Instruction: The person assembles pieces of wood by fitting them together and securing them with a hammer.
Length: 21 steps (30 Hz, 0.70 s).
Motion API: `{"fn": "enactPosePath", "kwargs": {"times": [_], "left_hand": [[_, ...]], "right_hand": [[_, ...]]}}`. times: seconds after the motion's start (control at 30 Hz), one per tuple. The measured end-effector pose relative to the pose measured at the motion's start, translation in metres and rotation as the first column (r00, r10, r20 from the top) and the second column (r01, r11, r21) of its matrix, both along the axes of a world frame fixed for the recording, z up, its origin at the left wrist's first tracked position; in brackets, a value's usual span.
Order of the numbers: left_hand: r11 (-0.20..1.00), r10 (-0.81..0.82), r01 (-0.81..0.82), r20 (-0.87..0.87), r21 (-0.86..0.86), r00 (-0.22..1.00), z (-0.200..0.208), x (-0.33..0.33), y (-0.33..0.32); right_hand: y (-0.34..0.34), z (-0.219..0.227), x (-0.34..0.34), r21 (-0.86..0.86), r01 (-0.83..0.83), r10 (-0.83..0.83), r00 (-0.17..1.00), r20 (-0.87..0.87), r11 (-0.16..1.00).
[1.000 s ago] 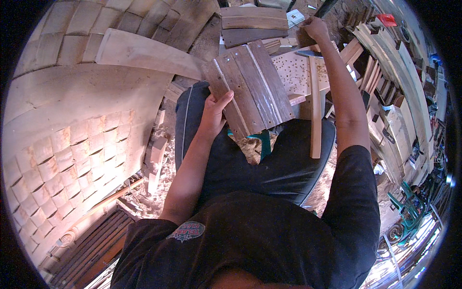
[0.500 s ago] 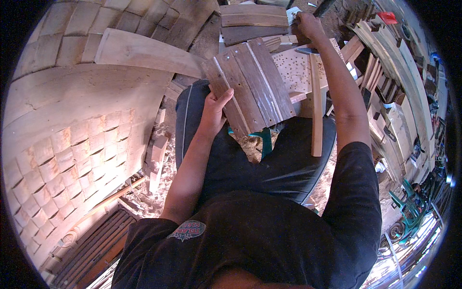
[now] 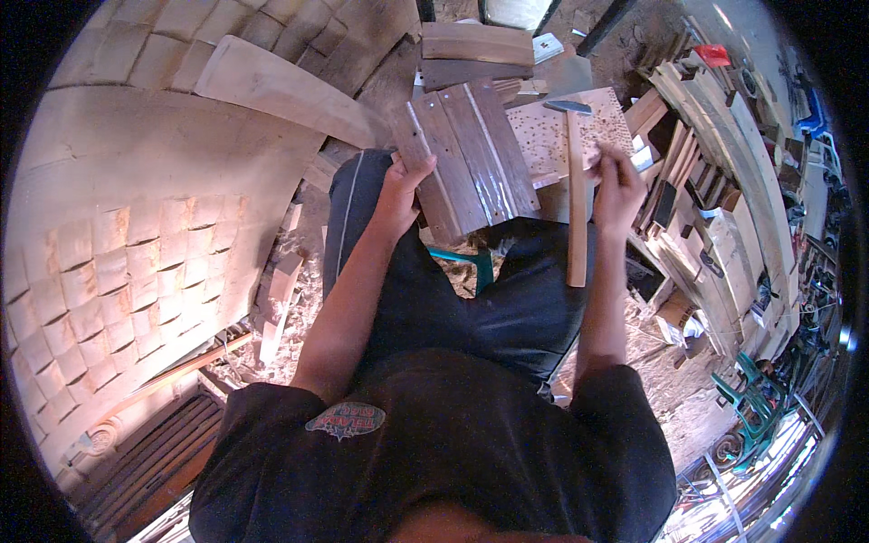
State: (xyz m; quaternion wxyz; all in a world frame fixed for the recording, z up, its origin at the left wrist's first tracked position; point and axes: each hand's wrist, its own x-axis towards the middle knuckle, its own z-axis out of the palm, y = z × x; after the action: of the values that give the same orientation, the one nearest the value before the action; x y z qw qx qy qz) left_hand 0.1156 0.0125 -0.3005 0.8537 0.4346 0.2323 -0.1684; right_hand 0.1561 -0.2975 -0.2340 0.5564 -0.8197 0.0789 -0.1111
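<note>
The panel is over the lap, and I have its left edge pinched in the left hand, thumb on top, fingers mostly hidden beneath. My right hand hangs just right of the hammer, fingers bent inward; I cannot tell whether they pinch anything. The hammer's head lies on the pale, dotted surface, its handle over the right thigh. Beyond the panel lie dark boards
</note>
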Motion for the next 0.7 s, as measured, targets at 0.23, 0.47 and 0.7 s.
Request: {"fn": "enactPosePath", "kwargs": {"times": [0.23,0.47,0.7], "left_hand": [[0.999,0.039,-0.043,0.174,0.015,0.984,-0.003,0.004,-0.003],[0.997,0.069,-0.062,0.202,-0.043,0.977,0.003,0.001,-0.012],[0.975,0.179,-0.16,0.12,-0.155,0.976,0.001,0.005,0.003]], "right_hand": [[0.024,0.017,-0.066,0.231,0.2,-0.195,0.98,-0.044,0.952],[0.034,-0.003,-0.047,-0.451,-0.272,0.372,0.916,0.149,0.85],[0.035,-0.018,-0.039,-0.451,-0.376,0.432,0.901,0.025,0.809]]}}
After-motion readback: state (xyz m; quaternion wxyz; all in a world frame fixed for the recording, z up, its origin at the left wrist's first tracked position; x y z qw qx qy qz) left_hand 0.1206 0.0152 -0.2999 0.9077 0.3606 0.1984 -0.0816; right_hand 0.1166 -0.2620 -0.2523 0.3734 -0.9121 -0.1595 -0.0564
